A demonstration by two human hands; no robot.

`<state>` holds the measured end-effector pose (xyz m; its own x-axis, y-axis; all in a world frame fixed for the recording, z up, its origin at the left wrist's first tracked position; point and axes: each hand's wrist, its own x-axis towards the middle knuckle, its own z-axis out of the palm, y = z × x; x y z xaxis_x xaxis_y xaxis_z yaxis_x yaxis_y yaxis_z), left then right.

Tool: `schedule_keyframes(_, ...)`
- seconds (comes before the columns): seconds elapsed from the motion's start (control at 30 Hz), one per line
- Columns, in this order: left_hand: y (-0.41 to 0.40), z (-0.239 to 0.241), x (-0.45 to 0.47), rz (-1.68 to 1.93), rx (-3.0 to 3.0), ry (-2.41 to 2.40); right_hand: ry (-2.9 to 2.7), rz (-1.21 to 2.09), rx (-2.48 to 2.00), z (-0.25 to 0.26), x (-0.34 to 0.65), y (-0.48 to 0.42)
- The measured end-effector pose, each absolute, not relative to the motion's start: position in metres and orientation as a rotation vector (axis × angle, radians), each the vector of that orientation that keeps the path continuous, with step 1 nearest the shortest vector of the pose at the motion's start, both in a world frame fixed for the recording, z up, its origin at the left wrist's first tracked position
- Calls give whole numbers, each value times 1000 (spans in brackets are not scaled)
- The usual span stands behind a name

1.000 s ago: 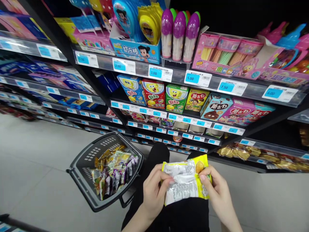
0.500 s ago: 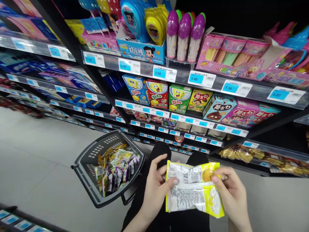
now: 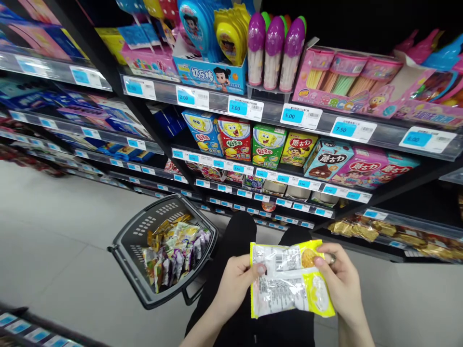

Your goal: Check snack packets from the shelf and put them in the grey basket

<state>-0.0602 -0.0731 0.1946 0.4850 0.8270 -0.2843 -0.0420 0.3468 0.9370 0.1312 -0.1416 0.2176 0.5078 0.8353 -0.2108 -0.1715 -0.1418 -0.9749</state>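
A yellow and white snack packet point(image 3: 285, 284) is held up over my lap, its printed back with a barcode facing me. My left hand point(image 3: 237, 282) grips its left edge, thumb on the front and the fingers behind it. At the opposite side my right hand point(image 3: 340, 279) pinches the upper right edge between thumb and fingers; a ring shows on one finger. To the left of my knees stands a grey shopping basket point(image 3: 132, 274) on the floor, with several small snack packets point(image 3: 177, 255) lying inside.
Ahead rise black store shelves with price tags point(image 3: 246, 108). They carry boxed biscuits point(image 3: 269, 144), purple-topped candy tubes point(image 3: 275, 53), a blue lollipop box point(image 3: 210, 72) and a pink candy box point(image 3: 347, 91). Gold-wrapped packs point(image 3: 356, 229) lie low on the right. Another shelf edge point(image 3: 32, 330) juts in at lower left.
The fingers of my left hand have folded in behind the packet's edge. My right hand and the packet's right side have shifted slightly left and up.
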Motion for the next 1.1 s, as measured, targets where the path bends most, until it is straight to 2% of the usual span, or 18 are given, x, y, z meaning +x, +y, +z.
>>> schedule_keyframes(0.5, -81, 221, -58, 392, 1239, 871, -631, 1188, -1401, 191, 160, -139)
schedule_keyframes(0.63, -81, 220, -57, 436, 1536, 1002, -688, 1055, -1454, 189, 163, -142)
schedule_keyframes(0.77, -79, 214, -58, 469, 1738, 1021, -981, 808, -1639, 187, 174, -148)
schedule_keyframes(0.9, -78, 212, -58, 457, 1533, 943, -1256, 533, -1611, 190, 182, -157)
schedule_keyframes(1.1, -72, 209, -66, 570, 1339, 883, -1491, 499, -1437, 207, 187, -166)
